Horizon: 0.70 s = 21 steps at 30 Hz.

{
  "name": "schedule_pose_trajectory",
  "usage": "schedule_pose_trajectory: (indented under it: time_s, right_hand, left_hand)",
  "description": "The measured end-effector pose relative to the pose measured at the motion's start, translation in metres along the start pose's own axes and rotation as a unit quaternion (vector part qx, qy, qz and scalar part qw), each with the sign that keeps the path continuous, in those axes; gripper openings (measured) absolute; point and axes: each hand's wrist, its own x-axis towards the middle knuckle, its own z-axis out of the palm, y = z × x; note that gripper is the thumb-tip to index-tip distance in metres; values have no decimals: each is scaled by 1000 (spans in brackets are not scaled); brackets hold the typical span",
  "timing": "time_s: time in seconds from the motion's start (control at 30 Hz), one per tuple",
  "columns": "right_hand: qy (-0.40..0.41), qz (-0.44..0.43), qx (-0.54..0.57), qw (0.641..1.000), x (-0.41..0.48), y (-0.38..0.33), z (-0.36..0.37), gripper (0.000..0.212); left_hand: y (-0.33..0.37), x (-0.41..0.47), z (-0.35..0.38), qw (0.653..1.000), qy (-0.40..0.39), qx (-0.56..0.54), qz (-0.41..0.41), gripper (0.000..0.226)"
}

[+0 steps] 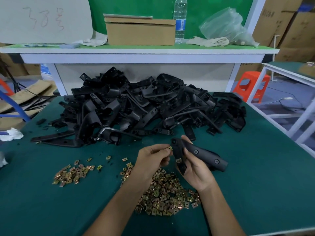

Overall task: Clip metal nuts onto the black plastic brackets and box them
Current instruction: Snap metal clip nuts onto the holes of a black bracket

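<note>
Nearest the table edge, the person's forearms crossed over the large heap of metal nuts (167, 193) and hid part of it. A smaller scatter of nuts (71, 174) lay apart to the left on the green table mat (255, 184).

Above the heap the two hands were close together but not touching. The left hand (151, 155) pinched a single nut (169, 148) between thumb and fingertips, just beside the bracket's upper end. The right hand (196, 169) was curled around a black plastic bracket (201, 154), held clear of the mat. One nut was already clipped on (178, 160) the bracket's near arm (whether it was fully seated could not be judged).

Behind the hands, a broad pile of black brackets (144, 108) covered the back of the mat and blocked sight of the table's rear edge.

Beyond it stood a white shelf (136, 53). On it were a cardboard box (140, 33) with its lid ajar, a water bottle (180, 19) just beside the box, a crumpled plastic bag (225, 24) and a pale cloth (209, 41).

Farther right were an orange stool (252, 86) and stacked cartons (289, 23).
</note>
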Motion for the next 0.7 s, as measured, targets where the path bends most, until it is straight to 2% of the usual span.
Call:
schedule_pose_trajectory:
  time_s: [0.2, 0.37, 0.47, 0.6, 0.7]
  right_hand:
    - [1, 13, -16, 1000, 0, 1, 4, 40]
    - [-16, 10, -15, 1000, 0, 3, 3, 42]
    - [-14, 9, -25, 1000, -1, 4, 5, 45]
    - [-29, -9, -40, 999, -7, 4, 15, 58]
    - [-8, -31, -42, 999, -24, -1, 27, 49]
  left_hand:
    - [-1, 1, -1, 1000, 20, 15, -3, 10]
    - [2, 3, -6, 999, 5, 47, 10, 7]
    - [6, 1, -9, 994, 0, 103, 31, 16]
    - [17, -9, -7, 989, -40, 132, 57, 19]
    - [23, -21, -3, 984, -67, 148, 74, 20]
